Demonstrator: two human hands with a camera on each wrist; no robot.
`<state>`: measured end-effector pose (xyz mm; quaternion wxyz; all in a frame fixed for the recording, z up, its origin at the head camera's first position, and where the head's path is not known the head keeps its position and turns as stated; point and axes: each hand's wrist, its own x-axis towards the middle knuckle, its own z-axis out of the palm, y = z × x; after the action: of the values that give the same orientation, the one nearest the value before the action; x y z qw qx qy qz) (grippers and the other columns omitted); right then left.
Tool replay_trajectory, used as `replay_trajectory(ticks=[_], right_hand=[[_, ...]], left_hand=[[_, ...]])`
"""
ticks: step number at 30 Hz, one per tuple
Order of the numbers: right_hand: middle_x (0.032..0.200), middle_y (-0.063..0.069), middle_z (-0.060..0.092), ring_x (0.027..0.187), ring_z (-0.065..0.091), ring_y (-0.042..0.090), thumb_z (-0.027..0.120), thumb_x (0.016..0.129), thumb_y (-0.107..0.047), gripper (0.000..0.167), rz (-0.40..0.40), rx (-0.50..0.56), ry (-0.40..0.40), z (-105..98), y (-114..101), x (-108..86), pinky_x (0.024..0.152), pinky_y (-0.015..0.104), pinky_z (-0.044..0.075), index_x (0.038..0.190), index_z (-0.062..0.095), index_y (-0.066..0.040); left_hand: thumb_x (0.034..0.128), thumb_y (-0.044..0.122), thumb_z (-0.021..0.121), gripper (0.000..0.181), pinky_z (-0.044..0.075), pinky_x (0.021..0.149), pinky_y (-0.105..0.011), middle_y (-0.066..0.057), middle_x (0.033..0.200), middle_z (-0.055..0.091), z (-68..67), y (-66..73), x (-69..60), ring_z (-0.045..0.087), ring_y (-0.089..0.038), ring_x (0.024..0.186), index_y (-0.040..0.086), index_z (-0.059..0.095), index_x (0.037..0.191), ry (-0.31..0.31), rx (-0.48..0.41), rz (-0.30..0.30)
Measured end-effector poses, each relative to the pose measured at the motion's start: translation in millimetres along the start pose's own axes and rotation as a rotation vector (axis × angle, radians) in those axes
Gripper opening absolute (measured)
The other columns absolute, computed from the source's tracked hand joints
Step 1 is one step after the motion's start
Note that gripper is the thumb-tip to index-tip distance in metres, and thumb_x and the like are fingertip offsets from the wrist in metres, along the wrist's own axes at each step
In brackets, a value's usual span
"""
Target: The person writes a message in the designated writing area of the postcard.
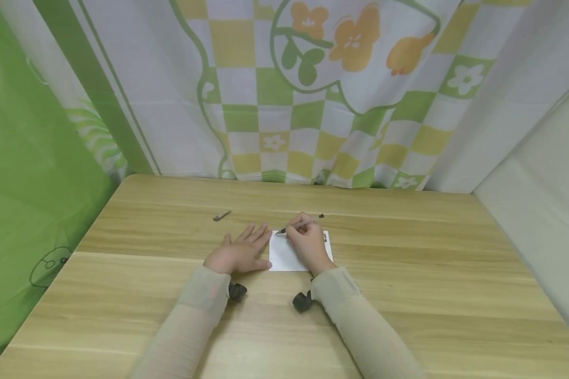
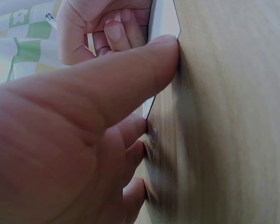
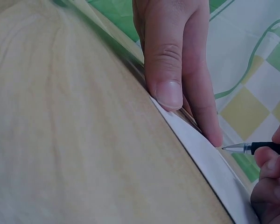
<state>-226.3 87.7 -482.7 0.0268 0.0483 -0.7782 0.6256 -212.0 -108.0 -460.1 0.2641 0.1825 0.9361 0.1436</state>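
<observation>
"One white rectangular sheet of paper (image 1: 282, 255) lies flat on the pale wood-grain table (image 1: 422, 305), and all the action is here!"

"And the grips?"

"Right hand (image 1: 310, 245) pinches a slim grey pen with a black grip (image 3: 256, 146), its tip slanting down by the sheet's upper left corner. Touching? I can't tell."

"And the left hand (image 1: 241, 254)?"

"Fingers straight and spread, clamped on nothing: thumb at the lower left corner, index fingertip by the upper one."

"What makes for good work here?"

"Light, even pressure on both corners, I'd say, so the sheet can't skid, with the pen at that easy slant."

"Anything in the way?"

"Those left fingertips sit very near the pen tip and could crowd it. The right hand hides much of the sheet, though a small dark mark (image 1: 325, 238) peeks out at the right edge."

"And further out?"

"A short slim brown piece (image 1: 222, 215), perhaps a pen cap, lies beyond the left hand, well clear. Behind, a green, yellow and white checked cloth curtain (image 1: 273, 123) hangs along the table's far edge."
</observation>
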Motion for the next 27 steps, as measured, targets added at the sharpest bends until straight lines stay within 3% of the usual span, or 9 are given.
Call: replay_trajectory(ticks=[7, 15, 27], right_hand=[[0.084, 0.005, 0.064, 0.07, 0.058, 0.016, 0.063, 0.089, -0.008, 0.006, -0.029, -0.034, -0.014, -0.8, 1.5, 0.3, 0.063, 0.024, 0.049, 0.085, 0.065, -0.004], [0.091, 0.005, 0.065, 0.081, 0.062, 0.02, 0.063, 0.087, -0.009, 0.005, -0.031, -0.058, -0.021, 0.2, 3.4, 1.3, 0.07, 0.027, 0.053, 0.085, 0.066, -0.007], [0.094, 0.004, 0.065, 0.095, 0.063, 0.021, 0.063, 0.088, -0.008, 0.006, -0.044, -0.069, -0.016, 0.5, 0.9, -0.4, 0.088, 0.036, 0.054, 0.083, 0.066, -0.007]], left_hand=[[0.0979, 0.057, 0.057, 0.088, -0.007, 0.113, -0.074, 0.01, 0.167, -0.01, -1.1, 0.3, -0.9, -0.013, -0.022, 0.154, 0.028, 0.007, 0.164, 0.001, -0.008, 0.003], [0.0976, 0.056, 0.058, 0.088, -0.008, 0.113, -0.073, 0.01, 0.167, -0.01, -0.9, -0.2, -0.5, -0.014, -0.022, 0.154, 0.027, 0.007, 0.164, -0.001, -0.012, 0.002], [0.098, 0.054, 0.059, 0.087, -0.009, 0.113, -0.073, 0.009, 0.168, -0.008, -2.5, 1.9, -2.4, -0.013, -0.023, 0.154, 0.026, 0.009, 0.164, 0.0, -0.028, 0.002]])
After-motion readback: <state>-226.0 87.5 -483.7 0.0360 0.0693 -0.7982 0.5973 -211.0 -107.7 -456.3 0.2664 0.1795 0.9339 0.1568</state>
